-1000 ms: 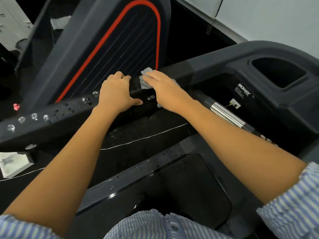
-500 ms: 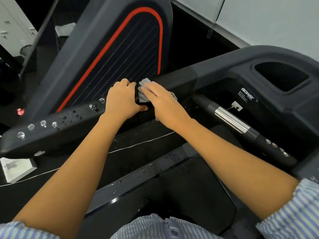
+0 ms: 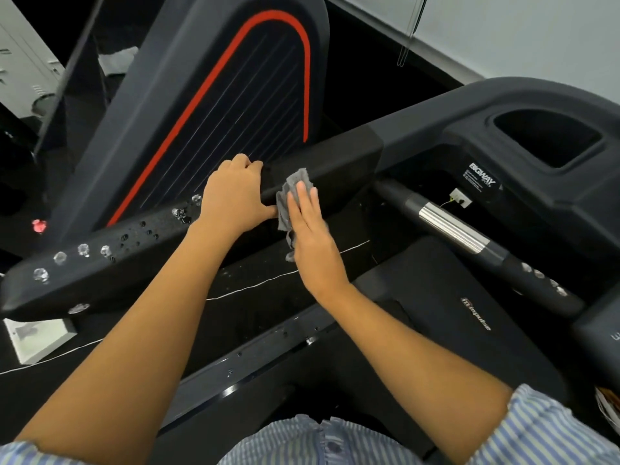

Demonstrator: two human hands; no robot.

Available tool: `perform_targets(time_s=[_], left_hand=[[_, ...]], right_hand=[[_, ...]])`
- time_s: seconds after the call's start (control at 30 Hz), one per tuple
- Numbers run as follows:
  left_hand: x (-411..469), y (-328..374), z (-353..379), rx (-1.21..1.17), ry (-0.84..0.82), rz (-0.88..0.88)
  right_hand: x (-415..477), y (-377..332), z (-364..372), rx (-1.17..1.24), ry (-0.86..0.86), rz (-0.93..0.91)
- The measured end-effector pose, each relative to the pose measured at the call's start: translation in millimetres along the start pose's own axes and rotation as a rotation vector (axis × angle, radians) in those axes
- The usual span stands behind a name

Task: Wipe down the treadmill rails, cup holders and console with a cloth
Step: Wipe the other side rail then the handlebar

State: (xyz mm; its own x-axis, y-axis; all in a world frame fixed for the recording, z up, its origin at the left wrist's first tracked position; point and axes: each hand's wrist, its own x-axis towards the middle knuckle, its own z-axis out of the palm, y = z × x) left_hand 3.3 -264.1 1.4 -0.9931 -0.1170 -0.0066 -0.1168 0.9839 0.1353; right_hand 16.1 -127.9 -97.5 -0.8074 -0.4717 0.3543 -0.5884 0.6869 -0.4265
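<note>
A dark treadmill rail (image 3: 339, 169) runs from lower left up to the right, with water drops (image 3: 84, 250) on its left part. My left hand (image 3: 235, 199) grips the rail, fingers curled over its far edge. Just to its right, my right hand (image 3: 310, 236) lies flat with straight fingers and presses a small grey cloth (image 3: 288, 199) against the rail's near side. Part of the cloth is hidden under the palm. A cup holder (image 3: 547, 139) opens in the console (image 3: 503, 105) at the upper right.
A handlebar with a chrome sensor band (image 3: 453, 229) and small buttons crosses the right side. The black and red motor cover (image 3: 218, 95) lies beyond the rail. The treadmill deck (image 3: 453, 330) sits below. A white box (image 3: 37, 337) is at the lower left.
My right hand slid with the cloth from the rail's top down onto its near side, fingers now flat. My left hand kept its grip on the rail.
</note>
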Motion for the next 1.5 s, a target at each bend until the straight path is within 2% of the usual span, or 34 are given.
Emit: perform_targets(time_s=[0.1, 0.23, 0.37, 0.43, 0.5, 0.67, 0.83, 0.9, 1.0, 1.07, 1.2, 1.23, 1.3, 1.4, 1.5], left_hand=[[-1, 0, 1, 0.001, 0.003, -0.006], [-1, 1, 2, 0.012, 0.015, -0.024], [0, 1, 3, 0.006, 0.026, -0.016], [0, 1, 4, 0.005, 0.034, -0.014], [-1, 0, 4, 0.01, 0.033, -0.012], [-2, -1, 4, 0.027, 0.027, -0.007], [-3, -2, 6, 0.012, 0.041, 0.022], [-8, -1, 7, -0.034, 0.078, 0.031], [-23, 10, 8, -0.201, 0.265, 0.134], [-37, 24, 11, -0.364, 0.283, 0.192], [-62, 46, 27, -0.747, 0.149, 0.218], [-65, 47, 30, -0.78, 0.147, 0.215], [-66, 41, 35, -0.756, 0.189, 0.226], [-58, 27, 39, -0.509, 0.351, 0.327], [-35, 17, 47, -0.163, 0.4, 0.363]], right_hand=[[5, 20, -8, -0.116, 0.074, 0.062], [16, 24, -10, 0.189, 0.08, 0.197], [1, 6, 9, 0.187, 0.076, 0.054], [-4, 11, 12, 0.077, 0.1, -0.014], [-3, 23, 6, 0.032, 0.11, -0.006], [0, 42, -10, 0.197, 0.111, 0.364], [-12, 22, -17, 0.408, -0.025, 0.204], [-16, 6, -22, 0.503, 0.034, 0.222], [-9, -12, -41, 0.6, 0.191, 0.365], [0, -21, -57, 0.757, 0.199, 0.525], [8, -27, -82, 1.567, -0.014, 0.824], [7, -26, -87, 1.712, -0.087, 0.861], [8, -19, -95, 1.816, -0.185, 0.831], [18, -2, -103, 1.712, -0.13, 0.74], [40, 9, -108, 1.272, -0.006, 0.702]])
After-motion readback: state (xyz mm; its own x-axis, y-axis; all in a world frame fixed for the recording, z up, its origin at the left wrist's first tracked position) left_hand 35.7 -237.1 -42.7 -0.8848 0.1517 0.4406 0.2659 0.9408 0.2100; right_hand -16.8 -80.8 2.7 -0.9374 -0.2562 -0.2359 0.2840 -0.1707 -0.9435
